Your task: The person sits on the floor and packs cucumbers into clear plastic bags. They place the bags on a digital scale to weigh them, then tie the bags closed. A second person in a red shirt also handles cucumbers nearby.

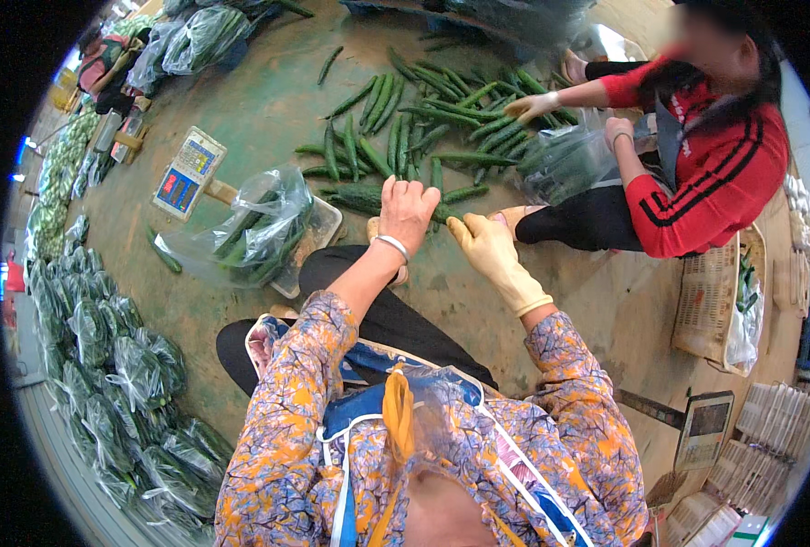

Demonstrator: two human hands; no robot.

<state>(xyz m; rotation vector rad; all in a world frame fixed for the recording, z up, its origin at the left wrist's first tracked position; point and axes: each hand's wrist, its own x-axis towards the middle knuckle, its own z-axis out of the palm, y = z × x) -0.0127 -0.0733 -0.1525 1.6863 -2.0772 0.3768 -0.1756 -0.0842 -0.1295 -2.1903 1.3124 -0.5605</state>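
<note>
My bare left hand (408, 212), with a silver bangle at its wrist, is curled over dark green cucumbers (360, 195) at the near edge of a loose pile (405, 143). One cucumber end (440, 213) shows between my two hands. My right hand (487, 249), in a cream rubber glove, has its fingertips against that end; its grip is partly hidden. Left of my hands, a clear plastic bag (261, 225) with cucumbers inside rests on the pan (326, 229) of a digital scale, whose display (187, 174) is lit.
A co-worker in a red top (713, 157) sits at right, one gloved hand (533, 106) on the pile, beside a bag of cucumbers (566, 157). A plastic crate (709, 308) stands behind. Many bagged cucumbers (138, 369) line the left. Another scale (702, 427) is at lower right.
</note>
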